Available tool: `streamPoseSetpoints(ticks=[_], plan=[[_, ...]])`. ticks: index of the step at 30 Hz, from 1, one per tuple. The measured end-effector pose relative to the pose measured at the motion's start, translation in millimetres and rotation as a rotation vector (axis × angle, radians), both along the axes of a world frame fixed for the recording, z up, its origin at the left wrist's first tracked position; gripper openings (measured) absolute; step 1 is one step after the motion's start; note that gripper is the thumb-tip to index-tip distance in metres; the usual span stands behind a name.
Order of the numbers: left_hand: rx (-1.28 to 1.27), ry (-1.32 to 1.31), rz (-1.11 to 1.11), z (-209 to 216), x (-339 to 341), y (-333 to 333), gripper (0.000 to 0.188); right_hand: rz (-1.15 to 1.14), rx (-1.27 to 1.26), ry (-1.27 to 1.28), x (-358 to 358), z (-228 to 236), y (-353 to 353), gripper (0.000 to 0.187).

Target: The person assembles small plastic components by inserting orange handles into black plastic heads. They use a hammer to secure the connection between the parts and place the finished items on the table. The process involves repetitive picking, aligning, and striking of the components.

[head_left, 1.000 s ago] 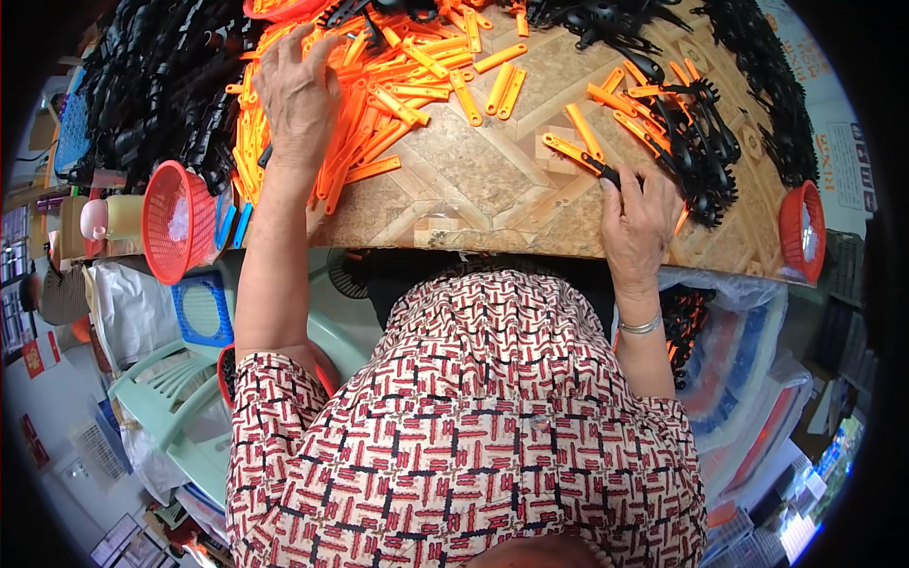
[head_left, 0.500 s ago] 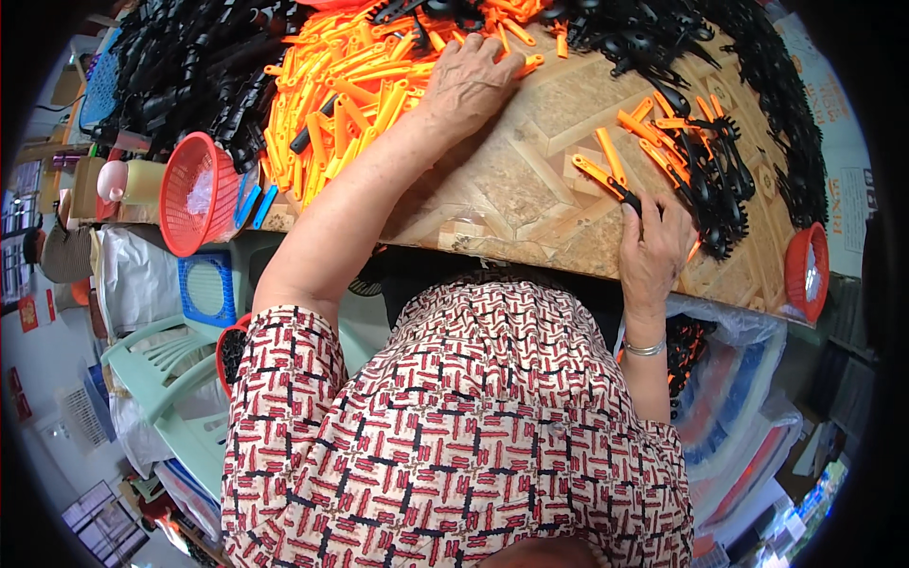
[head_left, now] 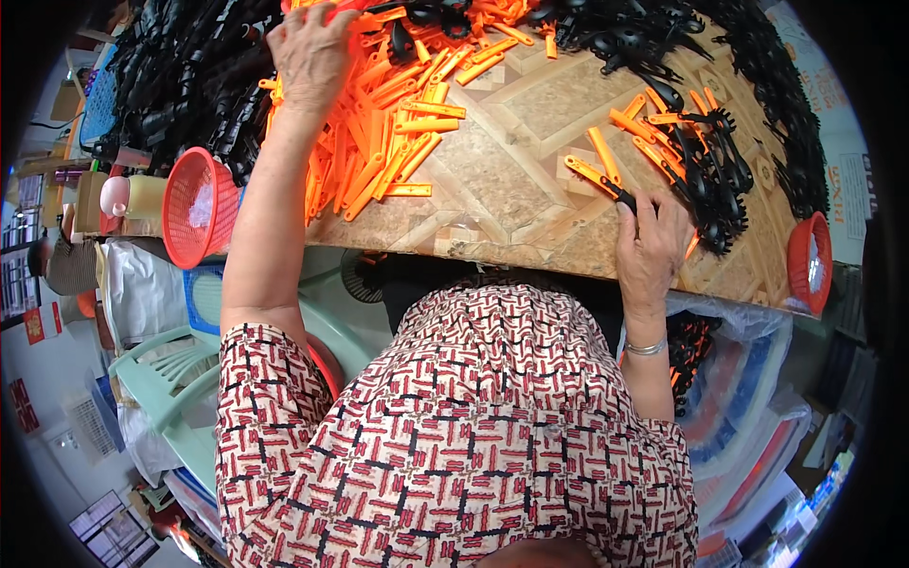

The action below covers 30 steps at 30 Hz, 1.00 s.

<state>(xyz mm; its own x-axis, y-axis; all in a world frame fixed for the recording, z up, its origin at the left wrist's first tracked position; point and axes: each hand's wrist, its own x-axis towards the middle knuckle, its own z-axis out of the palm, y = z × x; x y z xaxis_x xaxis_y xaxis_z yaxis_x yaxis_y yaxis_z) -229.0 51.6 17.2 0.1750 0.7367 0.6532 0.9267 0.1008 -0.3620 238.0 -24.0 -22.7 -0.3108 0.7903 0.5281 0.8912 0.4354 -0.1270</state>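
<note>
My left hand [head_left: 314, 59] reaches to the far left of the table, over the edge of a heap of orange plastic handles [head_left: 379, 142]. Its fingers are bent but apart, and the fingertips lie against the heap's far side; I see nothing gripped in them. Near the front right edge my right hand [head_left: 653, 237] lies on the tabletop with loosely spread fingers. Its fingertips touch the black end of an orange-handled piece [head_left: 592, 173]. Beyond that hand is a small cluster of orange handles [head_left: 649, 133] and black toothed spoon-like pieces [head_left: 724, 180], some joined together.
A mound of black plastic parts [head_left: 189, 76] covers the far left. More black parts [head_left: 630, 43] lie at the back and along the right [head_left: 795, 123]. Red baskets [head_left: 220, 204] [head_left: 808, 260] sit at both front corners. A pale green chair [head_left: 170, 369] stands left below the table.
My left hand has swung left across the orange heap, uncovering handles where my forearm was. My right hand stays almost still at the orange-handled piece.
</note>
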Motion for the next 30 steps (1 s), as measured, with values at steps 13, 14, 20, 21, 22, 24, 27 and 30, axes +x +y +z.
streamPoseSetpoints(ticks=[13, 14, 20, 21, 22, 24, 27, 30], plan=[[-0.134, -0.438, -0.14, 25.0, 118.9, 86.2, 0.069, 0.006, -0.011, -0.007, -0.2, 2.6, 0.4, 0.035], [-0.109, -0.384, -0.105, 18.3, 119.6, 95.9, 0.073, 0.007, -0.018, -0.006, 0.4, 2.0, 0.4, 0.034], [-0.094, -0.313, -0.146, -15.5, 144.2, 126.5, 0.064, 0.011, -0.038, 0.019, -1.5, 3.9, 1.5, 0.034], [-0.107, -0.3, -0.202, -16.2, 157.3, 123.8, 0.068, 0.004, -0.042, 0.016, -0.6, 3.0, 0.7, 0.034], [-0.096, -0.31, -0.271, -18.5, 165.5, 116.8, 0.068, 0.006, -0.044, 0.015, -0.7, 4.8, -0.5, 0.034], [-0.1, -0.299, -0.415, -23.3, 172.2, 100.4, 0.067, 0.005, -0.043, 0.023, -1.9, 4.3, -0.1, 0.034], [-0.17, -0.275, -0.601, -18.9, 175.9, 69.8, 0.063, 0.007, -0.049, 0.028, -0.3, 2.8, -0.7, 0.034], [-0.132, -0.247, -0.676, 3.9, 157.9, 54.3, 0.059, 0.013, -0.051, 0.026, -0.2, 3.2, 0.0, 0.033]])
